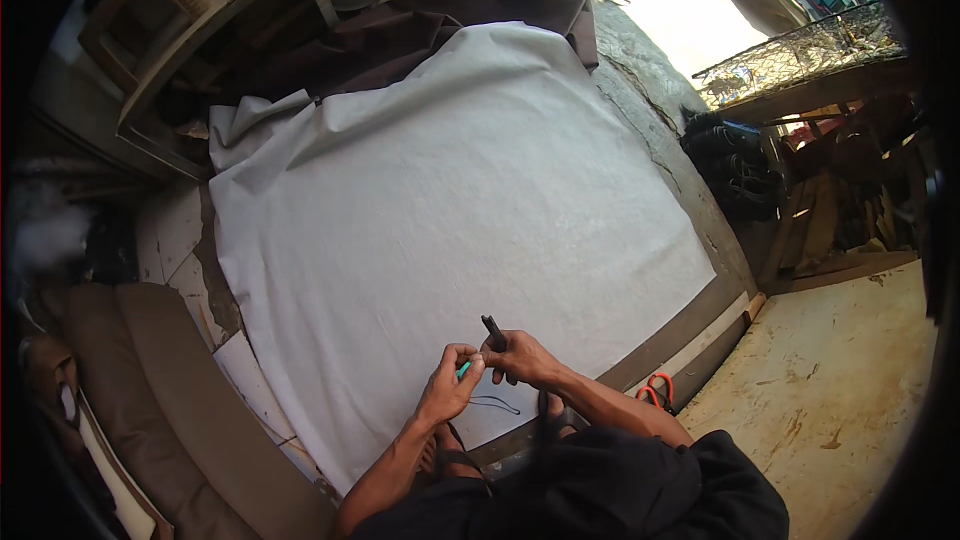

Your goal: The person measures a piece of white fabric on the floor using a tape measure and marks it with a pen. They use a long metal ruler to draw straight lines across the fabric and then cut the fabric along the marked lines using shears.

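A large pale grey-white sheet of material (450, 200) is spread on the floor in front of me, its far and left edges wavy. Above its near edge, my two hands are close together. My right hand (523, 360) is closed round a short dark rod-shaped tool (493, 333), whose end sticks up past the fingers. Pinched in my left hand (450, 385) is a small teal-green piece (463, 370), mostly covered by the fingers. A thin dark cord (495, 402) makes a loop just below the hands.
Red-handled scissors (656, 387) lie by my right forearm, near a worn wooden board (830, 390). Dark brown material (400, 35) is bunched at the far edge. A brown padded cushion (180, 390) stands at left. A wire-mesh rack (800, 55) is at far right.
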`<state>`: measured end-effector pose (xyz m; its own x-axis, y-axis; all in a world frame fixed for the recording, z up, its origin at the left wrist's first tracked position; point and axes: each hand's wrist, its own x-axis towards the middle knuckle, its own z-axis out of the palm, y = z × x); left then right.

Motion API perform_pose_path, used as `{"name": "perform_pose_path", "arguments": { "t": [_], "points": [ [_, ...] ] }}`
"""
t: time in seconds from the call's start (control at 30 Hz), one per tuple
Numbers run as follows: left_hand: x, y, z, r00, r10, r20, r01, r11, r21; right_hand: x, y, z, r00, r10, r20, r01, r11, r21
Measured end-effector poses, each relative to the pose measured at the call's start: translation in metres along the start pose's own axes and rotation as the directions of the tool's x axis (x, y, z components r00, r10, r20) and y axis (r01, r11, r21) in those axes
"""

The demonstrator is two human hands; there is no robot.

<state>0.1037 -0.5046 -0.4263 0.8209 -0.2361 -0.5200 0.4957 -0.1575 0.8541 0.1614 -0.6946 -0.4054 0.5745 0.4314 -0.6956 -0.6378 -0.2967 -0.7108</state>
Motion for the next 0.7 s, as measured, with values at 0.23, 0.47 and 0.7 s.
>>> {"name": "perform_pose_path", "arguments": {
  "t": [0.23, 0.47, 0.7],
  "points": [
    [-0.010, 0.012, -0.023, 0.957, -0.209, 0.200, 0.289, 0.679, -0.675, 0.000, -0.014, 0.011, 0.972, -0.215, -0.097, 0.213, 0.977, -0.022],
    [-0.002, 0.005, -0.009, 0.970, 0.229, -0.077, -0.203, 0.946, 0.253, 0.003, -0.012, 0.003, 0.997, 0.058, 0.059, -0.058, 0.998, -0.002],
    [-0.019, -0.007, -0.086, 0.996, 0.019, 0.085, -0.055, 0.897, 0.438, 0.034, -0.007, -0.049, 0.989, -0.092, -0.115, 0.147, 0.678, 0.720]
  ]
}}
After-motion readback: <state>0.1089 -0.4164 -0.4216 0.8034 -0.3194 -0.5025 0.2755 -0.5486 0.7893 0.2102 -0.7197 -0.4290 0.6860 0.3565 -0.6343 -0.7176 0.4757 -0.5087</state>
